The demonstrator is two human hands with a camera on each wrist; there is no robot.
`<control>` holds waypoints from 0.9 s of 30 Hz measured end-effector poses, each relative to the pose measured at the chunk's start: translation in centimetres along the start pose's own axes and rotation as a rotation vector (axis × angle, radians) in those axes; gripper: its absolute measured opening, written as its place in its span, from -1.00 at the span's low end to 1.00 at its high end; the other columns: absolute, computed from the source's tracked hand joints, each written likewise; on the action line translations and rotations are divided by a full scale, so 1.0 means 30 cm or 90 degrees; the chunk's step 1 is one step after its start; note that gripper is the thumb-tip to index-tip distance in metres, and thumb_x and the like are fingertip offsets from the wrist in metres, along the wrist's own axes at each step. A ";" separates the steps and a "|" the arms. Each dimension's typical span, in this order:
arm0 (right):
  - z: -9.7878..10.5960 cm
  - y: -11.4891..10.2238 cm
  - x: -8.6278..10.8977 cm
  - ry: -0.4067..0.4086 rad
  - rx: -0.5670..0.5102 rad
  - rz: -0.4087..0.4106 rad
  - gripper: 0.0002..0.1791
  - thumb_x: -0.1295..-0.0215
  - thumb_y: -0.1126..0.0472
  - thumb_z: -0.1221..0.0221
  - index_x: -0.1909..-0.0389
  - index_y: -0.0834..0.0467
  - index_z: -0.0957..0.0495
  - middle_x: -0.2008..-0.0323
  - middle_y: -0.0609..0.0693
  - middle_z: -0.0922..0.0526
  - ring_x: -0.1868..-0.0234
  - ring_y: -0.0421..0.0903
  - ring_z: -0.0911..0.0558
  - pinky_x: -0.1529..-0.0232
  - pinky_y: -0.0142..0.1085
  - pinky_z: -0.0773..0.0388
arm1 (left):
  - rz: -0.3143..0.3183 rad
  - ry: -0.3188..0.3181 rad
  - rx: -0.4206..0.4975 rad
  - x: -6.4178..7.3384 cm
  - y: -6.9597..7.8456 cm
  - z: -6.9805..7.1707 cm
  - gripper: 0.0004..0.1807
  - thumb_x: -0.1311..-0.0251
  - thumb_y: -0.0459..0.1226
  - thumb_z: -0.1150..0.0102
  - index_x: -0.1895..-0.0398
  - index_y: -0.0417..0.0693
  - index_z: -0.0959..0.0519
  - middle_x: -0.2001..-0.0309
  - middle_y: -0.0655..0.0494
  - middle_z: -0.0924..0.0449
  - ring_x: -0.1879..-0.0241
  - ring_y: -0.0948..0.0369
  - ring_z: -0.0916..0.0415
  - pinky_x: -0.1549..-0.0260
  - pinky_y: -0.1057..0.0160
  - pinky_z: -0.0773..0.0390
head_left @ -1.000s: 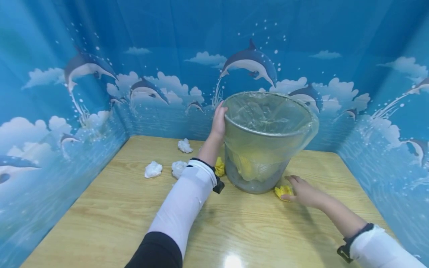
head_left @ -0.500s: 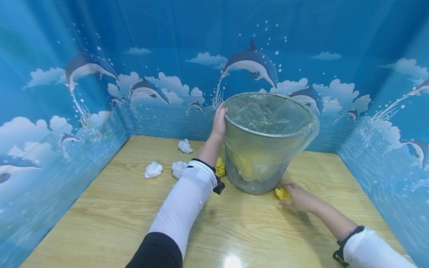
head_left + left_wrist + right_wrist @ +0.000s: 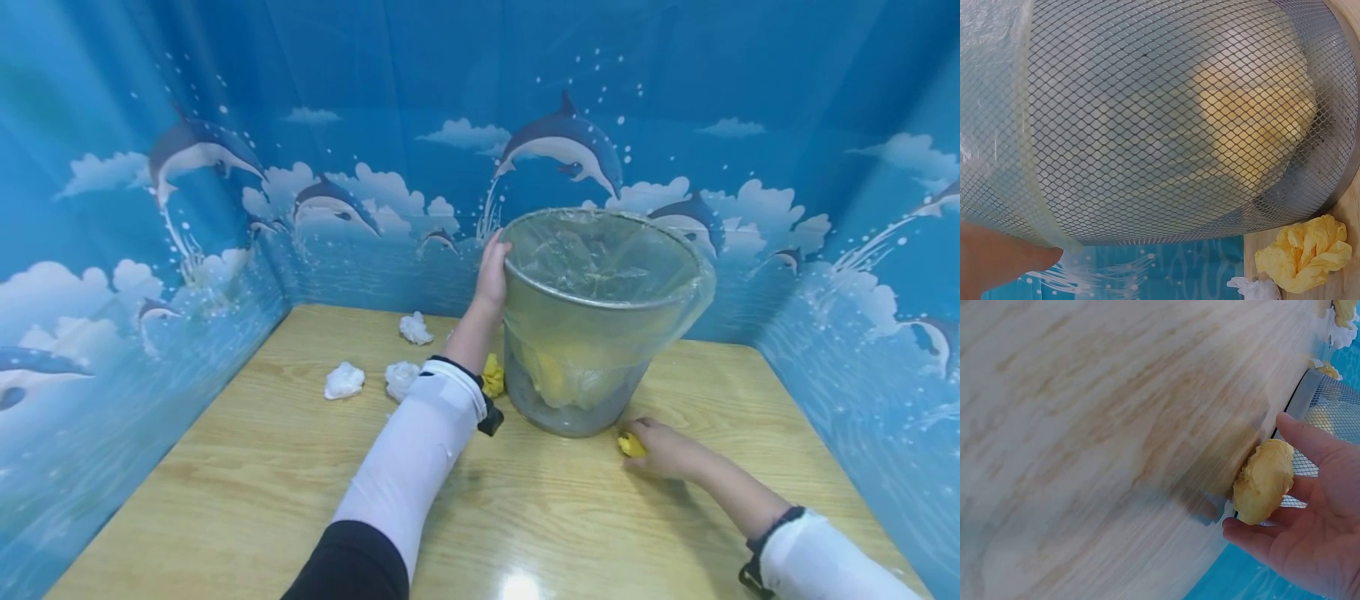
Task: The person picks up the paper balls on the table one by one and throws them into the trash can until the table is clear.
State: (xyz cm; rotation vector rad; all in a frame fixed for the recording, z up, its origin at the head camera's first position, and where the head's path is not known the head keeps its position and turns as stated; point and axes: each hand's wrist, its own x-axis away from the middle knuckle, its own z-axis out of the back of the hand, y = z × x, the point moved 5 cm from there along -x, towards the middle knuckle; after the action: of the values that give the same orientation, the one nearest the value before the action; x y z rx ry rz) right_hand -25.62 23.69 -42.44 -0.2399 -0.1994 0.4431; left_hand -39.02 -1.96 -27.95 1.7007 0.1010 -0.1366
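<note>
A silver mesh wastebasket (image 3: 540,408) stands on the wooden table, lined with a clear greenish bag (image 3: 600,325) folded over its rim. My left hand (image 3: 492,271) grips the basket's rim at its left side. Through the mesh in the left wrist view, yellow and white crumpled paper (image 3: 1260,119) shows near the bottom. Right of the basket's base, my right hand (image 3: 663,450) holds a crumpled yellow paper ball (image 3: 1265,481) between thumb and fingers, close over the tabletop.
Several white crumpled paper balls (image 3: 344,381) lie on the left half of the table (image 3: 247,467). Another yellow paper ball (image 3: 1304,253) rests against the basket's left side, partly behind my left forearm. A blue dolphin-print curtain (image 3: 390,100) encloses the table's back and sides.
My right hand has drawn its fingers in around the yellow paper ball, which now shows less between them. The left hand and the wastebasket stay in place.
</note>
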 end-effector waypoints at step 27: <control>-0.018 -0.004 -0.019 0.026 0.016 0.016 -0.56 -0.01 0.28 -0.39 0.05 0.31 -0.58 0.11 0.22 -0.60 0.07 0.21 -0.60 0.01 0.04 -0.57 | -0.001 -0.010 0.014 0.009 0.001 -0.003 -0.31 -0.33 -0.03 0.33 -0.54 0.12 0.01 -0.55 0.11 0.10 -0.53 0.06 0.15 -0.45 -0.09 0.06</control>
State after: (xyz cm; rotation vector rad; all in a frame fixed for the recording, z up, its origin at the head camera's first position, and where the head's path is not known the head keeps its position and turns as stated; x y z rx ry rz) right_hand -25.95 23.25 -42.99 -0.2274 -0.1507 0.4655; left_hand -38.74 -1.89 -27.94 1.7204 0.0895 -0.1537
